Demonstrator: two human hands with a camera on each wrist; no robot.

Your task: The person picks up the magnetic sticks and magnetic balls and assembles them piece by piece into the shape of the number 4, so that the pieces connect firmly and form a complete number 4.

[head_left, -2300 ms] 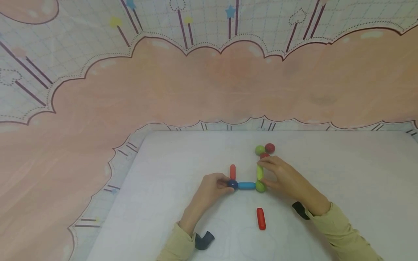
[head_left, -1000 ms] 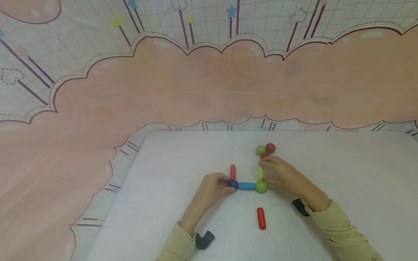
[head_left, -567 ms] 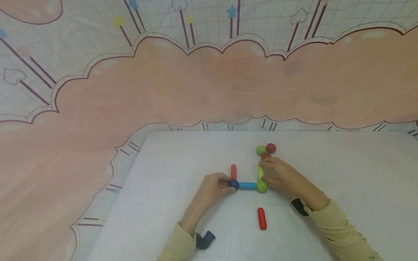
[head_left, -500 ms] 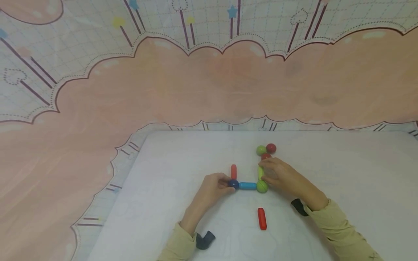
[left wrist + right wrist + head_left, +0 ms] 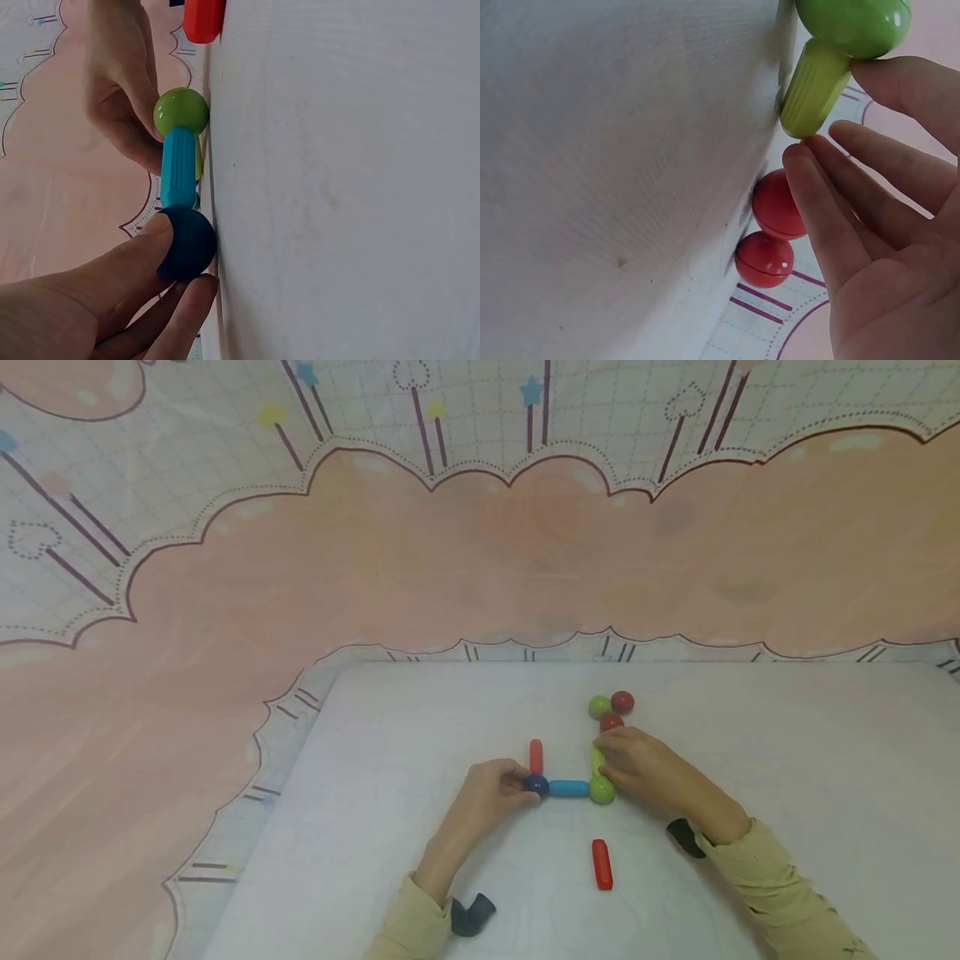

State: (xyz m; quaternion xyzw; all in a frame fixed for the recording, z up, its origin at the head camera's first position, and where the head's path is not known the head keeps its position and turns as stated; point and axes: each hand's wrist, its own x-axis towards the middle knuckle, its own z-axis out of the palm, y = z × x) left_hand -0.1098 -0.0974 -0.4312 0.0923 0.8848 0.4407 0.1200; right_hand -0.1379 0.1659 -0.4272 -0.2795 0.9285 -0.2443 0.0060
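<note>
My left hand (image 5: 487, 792) pinches a dark blue ball (image 5: 193, 244) between thumb and fingers. From that ball a light blue rod (image 5: 568, 788) runs right to a green ball (image 5: 602, 790), and a coral-red rod (image 5: 536, 756) points away towards the back. A yellow-green rod (image 5: 815, 88) joins the green ball and also extends backwards. Holding this rod is my right hand (image 5: 656, 770): the thumb lies where rod and ball meet, the fingertips at the rod's far end. In the head view the right fingers partly cover the rod.
Behind the right hand sit a red ball (image 5: 611, 722), a smaller-looking green ball (image 5: 599, 707) and another red ball (image 5: 622, 702), close together. A loose red rod (image 5: 602, 864) lies in front on the white table (image 5: 375, 718). A patterned cloth (image 5: 480, 552) hangs behind.
My right fingertips have shifted slightly nearer, towards the green ball, showing more of the red ball behind them. The left hand keeps its hold on the dark blue ball.
</note>
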